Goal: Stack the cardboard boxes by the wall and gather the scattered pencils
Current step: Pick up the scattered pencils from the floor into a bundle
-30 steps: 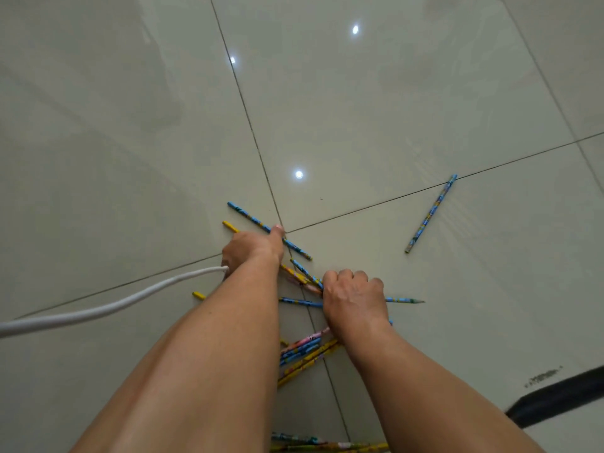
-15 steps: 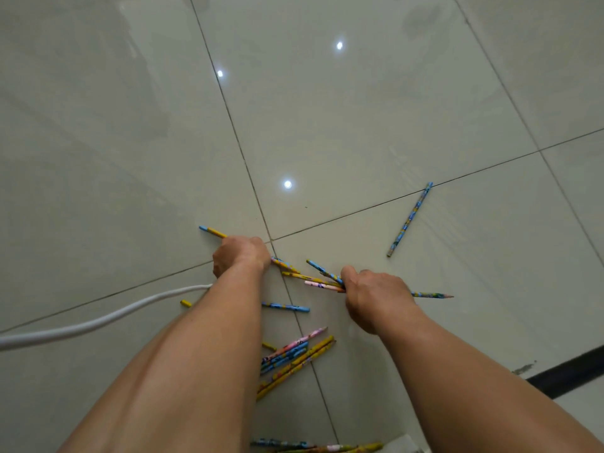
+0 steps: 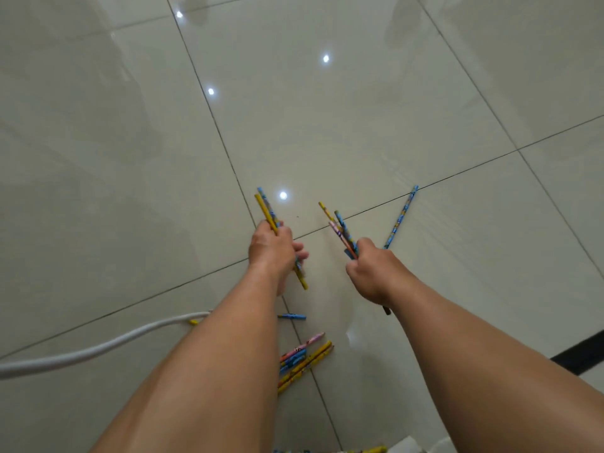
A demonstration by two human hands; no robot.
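My left hand [image 3: 273,250] grips a yellow and a blue pencil [image 3: 266,209], lifted off the floor and pointing away from me. My right hand [image 3: 371,268] holds a small bunch of pencils [image 3: 340,228], yellow, pink and blue, fanned upward. One blue pencil [image 3: 401,217] lies alone on the tiles just right of my right hand. A short blue pencil [image 3: 292,316] lies between my forearms. A loose bundle of several pencils [image 3: 304,361] lies on the floor nearer to me. More pencils [image 3: 369,450] show at the bottom edge. No cardboard boxes are in view.
A white cable [image 3: 98,349] runs across the glossy beige floor tiles [image 3: 359,125] from the left edge toward my left forearm. A dark strip [image 3: 581,354] lies at the right edge. Something white [image 3: 415,445] shows at the bottom edge.
Both hands have risen from the floor with their pencils, which now point away from me instead of lying flat. The camera has tilted, showing more floor ahead.
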